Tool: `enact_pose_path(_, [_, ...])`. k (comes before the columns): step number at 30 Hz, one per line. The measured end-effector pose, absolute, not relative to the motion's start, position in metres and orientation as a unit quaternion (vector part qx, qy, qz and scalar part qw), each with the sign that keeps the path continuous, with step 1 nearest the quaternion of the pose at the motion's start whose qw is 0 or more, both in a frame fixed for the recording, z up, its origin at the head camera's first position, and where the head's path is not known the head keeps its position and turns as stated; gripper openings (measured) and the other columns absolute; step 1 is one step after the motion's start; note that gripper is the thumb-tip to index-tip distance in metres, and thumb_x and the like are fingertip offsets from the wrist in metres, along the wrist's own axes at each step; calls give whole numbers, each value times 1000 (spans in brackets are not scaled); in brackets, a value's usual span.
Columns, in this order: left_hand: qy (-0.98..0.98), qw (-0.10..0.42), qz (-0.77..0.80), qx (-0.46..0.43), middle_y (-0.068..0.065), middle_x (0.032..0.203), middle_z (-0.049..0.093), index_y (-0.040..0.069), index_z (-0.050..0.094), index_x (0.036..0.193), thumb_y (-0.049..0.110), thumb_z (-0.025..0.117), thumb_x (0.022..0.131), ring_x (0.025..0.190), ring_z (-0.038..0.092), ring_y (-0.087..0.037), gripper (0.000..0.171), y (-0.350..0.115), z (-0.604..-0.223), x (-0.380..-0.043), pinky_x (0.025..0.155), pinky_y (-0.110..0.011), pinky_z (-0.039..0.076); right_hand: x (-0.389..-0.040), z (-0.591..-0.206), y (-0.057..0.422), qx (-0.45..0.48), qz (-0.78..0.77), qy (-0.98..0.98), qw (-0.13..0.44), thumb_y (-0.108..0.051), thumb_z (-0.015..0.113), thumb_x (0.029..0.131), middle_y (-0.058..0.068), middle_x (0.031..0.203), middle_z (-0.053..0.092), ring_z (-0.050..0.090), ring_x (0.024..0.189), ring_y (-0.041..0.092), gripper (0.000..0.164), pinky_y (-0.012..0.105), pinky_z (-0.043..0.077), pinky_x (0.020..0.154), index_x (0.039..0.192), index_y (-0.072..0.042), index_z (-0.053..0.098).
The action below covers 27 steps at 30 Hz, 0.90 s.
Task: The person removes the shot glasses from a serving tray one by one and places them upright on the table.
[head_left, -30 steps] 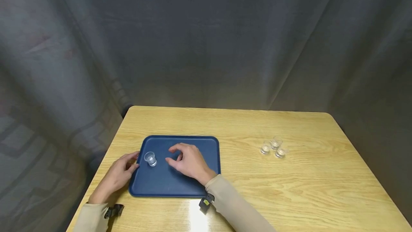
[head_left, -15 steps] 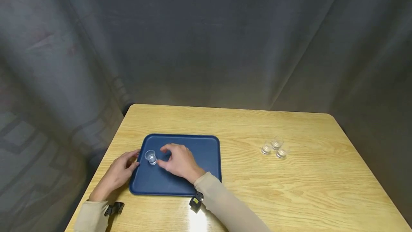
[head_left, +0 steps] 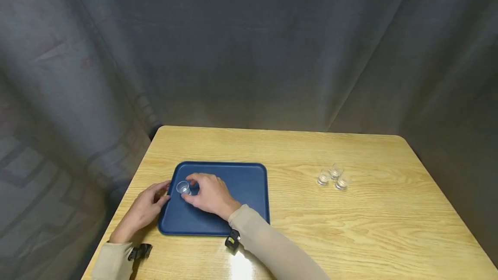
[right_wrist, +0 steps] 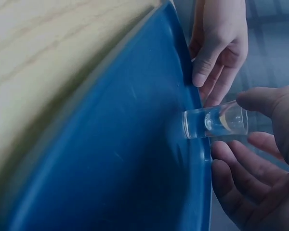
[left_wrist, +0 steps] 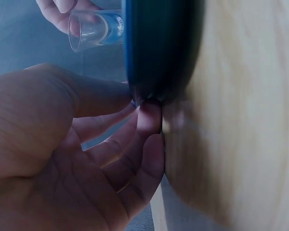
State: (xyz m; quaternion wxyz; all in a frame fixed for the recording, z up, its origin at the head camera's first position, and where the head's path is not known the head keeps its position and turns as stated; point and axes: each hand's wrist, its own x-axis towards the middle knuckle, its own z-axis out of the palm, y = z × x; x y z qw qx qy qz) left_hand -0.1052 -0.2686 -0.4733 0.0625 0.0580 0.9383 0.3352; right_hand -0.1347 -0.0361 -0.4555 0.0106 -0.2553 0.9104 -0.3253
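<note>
A small clear shot glass [head_left: 182,188] stands upright on the left part of the blue tray [head_left: 241,189]. My right hand [head_left: 210,194] reaches round it from the right, thumb on the near side and index finger on the far side. In the right wrist view the thumb tip is right at the rim of the glass [right_wrist: 216,120], while the other fingers are spread with a gap beside it. My left hand [head_left: 143,209] pinches the tray's left edge, with the thumb [left_wrist: 103,98] on the rim and the fingertips below, against the wooden table [left_wrist: 250,120].
Three more clear shot glasses [head_left: 335,171] stand in a cluster on the table to the right of the tray. A grey curtain [head_left: 249,55] hangs behind the table and along both sides.
My right hand has moved left across the tray to the shot glass, and its thumb and index finger now stand either side of it. The left hand stays at the tray's edge.
</note>
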Motion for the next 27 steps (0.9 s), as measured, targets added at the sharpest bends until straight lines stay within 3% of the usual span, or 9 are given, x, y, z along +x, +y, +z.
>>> enact_pose_path(20, [936,60,342,58,-24,127,67,-6,57,147,5,64,104,87,57,-20,45,-269,-475,-105,73,-29,45,-139,-460,-44,-260,-319,911,2,-43,79,95,-6,112,79,73,93,5,41,18,53,75,128,-19,76])
enact_pose_path(27, [937,65,340,54,-23,128,67,-5,57,148,6,64,104,88,57,-20,46,-269,-476,-105,73,-30,45,-138,-464,-45,-255,-340,905,-2,-41,79,95,-6,113,79,68,79,-3,39,15,50,71,127,-18,77])
